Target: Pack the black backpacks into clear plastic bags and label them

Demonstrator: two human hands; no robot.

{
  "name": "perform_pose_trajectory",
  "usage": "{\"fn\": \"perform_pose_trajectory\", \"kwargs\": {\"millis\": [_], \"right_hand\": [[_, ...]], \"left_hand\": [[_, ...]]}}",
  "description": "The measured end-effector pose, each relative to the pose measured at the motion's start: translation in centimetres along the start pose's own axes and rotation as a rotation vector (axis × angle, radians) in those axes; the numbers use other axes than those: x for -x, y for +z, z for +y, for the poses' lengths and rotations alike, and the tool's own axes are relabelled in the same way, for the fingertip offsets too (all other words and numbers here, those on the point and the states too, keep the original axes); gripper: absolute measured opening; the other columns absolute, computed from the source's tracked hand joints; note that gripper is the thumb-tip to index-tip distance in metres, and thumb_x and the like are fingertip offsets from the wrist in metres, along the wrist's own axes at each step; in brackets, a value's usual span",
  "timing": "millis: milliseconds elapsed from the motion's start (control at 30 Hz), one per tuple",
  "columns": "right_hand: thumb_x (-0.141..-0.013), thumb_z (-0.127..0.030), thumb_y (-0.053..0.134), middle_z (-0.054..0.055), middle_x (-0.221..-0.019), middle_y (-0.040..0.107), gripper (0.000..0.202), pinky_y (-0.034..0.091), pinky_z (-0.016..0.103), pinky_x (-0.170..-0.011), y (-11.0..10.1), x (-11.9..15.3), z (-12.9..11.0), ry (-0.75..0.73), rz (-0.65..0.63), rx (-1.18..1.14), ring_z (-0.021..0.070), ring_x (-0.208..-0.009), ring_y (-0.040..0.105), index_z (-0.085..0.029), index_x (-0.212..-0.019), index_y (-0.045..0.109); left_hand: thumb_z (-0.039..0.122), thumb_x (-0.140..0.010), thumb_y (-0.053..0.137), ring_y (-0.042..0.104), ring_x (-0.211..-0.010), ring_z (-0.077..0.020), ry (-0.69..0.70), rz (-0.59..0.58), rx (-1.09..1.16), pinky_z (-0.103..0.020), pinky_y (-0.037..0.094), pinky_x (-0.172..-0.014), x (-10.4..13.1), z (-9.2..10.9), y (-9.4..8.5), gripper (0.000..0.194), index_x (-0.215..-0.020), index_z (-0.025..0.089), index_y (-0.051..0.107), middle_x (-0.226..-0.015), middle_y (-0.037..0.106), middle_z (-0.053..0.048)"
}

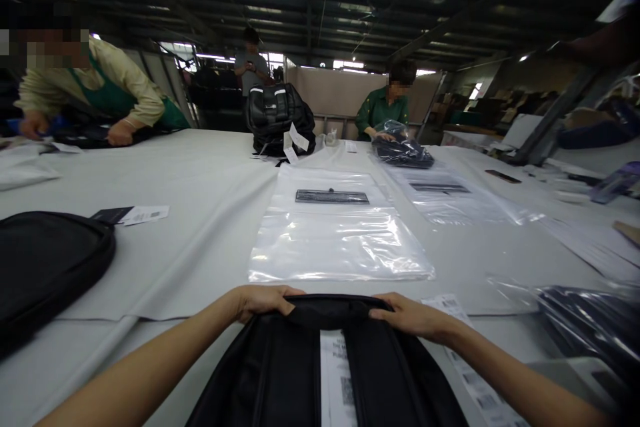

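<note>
A black backpack (290,367) lies right in front of me, its top edge pointing away and its two straps facing up. Between the straps shows a white printed label (337,373). My left hand (264,301) grips the top edge at its left corner, thumb over the fabric and fingers tucked behind. At the right corner, my right hand (404,313) holds the same edge in a like way. Just beyond the backpack, a stack of clear plastic bags (335,240) lies flat, with a dark printed strip near its far end.
Another black bag (45,267) with tags lies at left. Bagged dark goods (585,320) and a label sheet (480,380) are at right. A stack of black backpacks (280,117) stands at the far edge. Co-workers handle goods at far left and far right; a phone (503,176) lies beyond.
</note>
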State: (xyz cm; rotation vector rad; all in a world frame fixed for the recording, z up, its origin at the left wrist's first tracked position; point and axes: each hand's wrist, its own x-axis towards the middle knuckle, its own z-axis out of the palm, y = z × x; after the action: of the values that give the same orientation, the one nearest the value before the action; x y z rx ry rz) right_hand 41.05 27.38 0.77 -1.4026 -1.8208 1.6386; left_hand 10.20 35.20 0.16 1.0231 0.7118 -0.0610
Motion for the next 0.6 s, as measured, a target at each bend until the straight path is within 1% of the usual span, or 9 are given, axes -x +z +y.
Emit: {"fn": "perform_pose_trajectory", "kwargs": {"millis": [67, 133, 200, 267, 333, 367, 433, 500, 600], "right_hand": [[-0.082, -0.044, 0.052, 0.003, -0.098, 0.065, 0.031, 0.044, 0.035, -0.088, -0.4, 0.3, -0.9, 0.045, -0.008, -0.024, 0.0235, -0.1, 0.055, -0.019, -0.098, 0.063], [-0.082, -0.041, 0.055, 0.002, -0.099, 0.063, 0.027, 0.044, 0.034, -0.087, -0.6, 0.7, -2.3, 0.032, -0.029, 0.016, 0.0219, -0.097, 0.055, -0.02, -0.098, 0.061], [-0.082, -0.034, 0.055, 0.001, -0.097, 0.061, 0.021, 0.043, 0.033, -0.086, -0.5, 1.6, -3.8, -0.035, -0.025, 0.104, 0.02, -0.094, 0.055, -0.022, -0.1, 0.057], [-0.085, -0.028, 0.051, 0.0, -0.097, 0.06, 0.019, 0.043, 0.032, -0.086, 0.3, 2.8, -5.0, -0.111, 0.053, 0.228, 0.0185, -0.092, 0.055, -0.024, -0.103, 0.053], [-0.087, -0.025, 0.045, 0.001, -0.099, 0.06, 0.018, 0.043, 0.032, -0.085, 1.5, 4.2, -5.5, -0.164, 0.168, 0.341, 0.0179, -0.093, 0.055, -0.025, -0.104, 0.052], [-0.089, -0.024, 0.043, 0.002, -0.1, 0.059, 0.019, 0.044, 0.031, -0.084, 2.2, 4.9, -5.3, -0.185, 0.213, 0.375, 0.018, -0.093, 0.055, -0.025, -0.105, 0.052], [-0.089, -0.026, 0.04, 0.005, -0.104, 0.059, 0.02, 0.045, 0.031, -0.084, 3.2, 5.9, -4.6, -0.24, 0.269, 0.401, 0.0187, -0.095, 0.056, -0.025, -0.103, 0.054], [-0.089, -0.028, 0.039, 0.007, -0.112, 0.058, 0.021, 0.044, 0.033, -0.089, 3.9, 6.5, -3.7, -0.297, 0.311, 0.414, 0.021, -0.103, 0.054, -0.025, -0.102, 0.057], [-0.089, -0.03, 0.041, 0.008, -0.12, 0.055, 0.022, 0.037, 0.037, -0.099, 3.9, 7.0, -3.2, -0.287, 0.337, 0.429, 0.024, -0.116, 0.047, -0.025, -0.104, 0.056]], "left_hand": [[0.02, -0.059, 0.074, 0.065, -0.085, -0.0262, -0.011, -0.03, 0.043, -0.037, 0.05, -0.077, 0.2, 0.3, 0.1, 0.052, -0.109, 0.02, 0.061, -0.091, 0.069, -0.005], [0.02, -0.058, 0.076, 0.063, -0.092, -0.0266, 0.005, -0.068, 0.092, -0.037, 0.049, -0.082, 0.9, 0.7, 0.4, 0.059, -0.114, 0.022, 0.058, -0.098, 0.068, -0.005], [0.031, -0.063, 0.077, 0.058, -0.105, -0.0253, 0.069, -0.111, 0.17, -0.035, 0.046, -0.088, 1.7, 1.0, 0.9, 0.062, -0.121, 0.024, 0.054, -0.113, 0.063, -0.005], [0.051, -0.072, 0.068, 0.051, -0.115, -0.0226, 0.115, -0.135, 0.249, -0.03, 0.042, -0.093, 2.5, 1.1, 1.3, 0.061, -0.124, 0.023, 0.052, -0.124, 0.058, -0.005], [0.063, -0.075, 0.058, 0.052, -0.113, -0.0216, 0.049, -0.142, 0.261, -0.028, 0.043, -0.091, 2.9, 1.2, 1.7, 0.061, -0.117, 0.02, 0.057, -0.12, 0.06, -0.006], [0.063, -0.075, 0.057, 0.057, -0.106, -0.022, -0.005, -0.136, 0.227, -0.028, 0.045, -0.088, 3.1, 1.4, 1.9, 0.058, -0.11, 0.017, 0.062, -0.112, 0.065, -0.006], [0.056, -0.073, 0.064, 0.064, -0.087, -0.0221, -0.063, -0.116, 0.12, -0.03, 0.049, -0.078, 3.3, 1.8, 2.4, 0.047, -0.093, 0.013, 0.068, -0.088, 0.07, -0.007], [0.044, -0.069, 0.072, 0.064, -0.071, -0.0193, -0.01, -0.073, 0.034, -0.029, 0.051, -0.069, 3.6, 2.5, 3.1, 0.035, -0.084, 0.013, 0.067, -0.074, 0.069, -0.004], [0.033, -0.066, 0.077, 0.061, -0.064, -0.0149, 0.111, 0.035, -0.049, -0.025, 0.048, -0.062, 4.0, 3.6, 4.3, 0.029, -0.084, 0.014, 0.064, -0.075, 0.067, -0.002]]}}
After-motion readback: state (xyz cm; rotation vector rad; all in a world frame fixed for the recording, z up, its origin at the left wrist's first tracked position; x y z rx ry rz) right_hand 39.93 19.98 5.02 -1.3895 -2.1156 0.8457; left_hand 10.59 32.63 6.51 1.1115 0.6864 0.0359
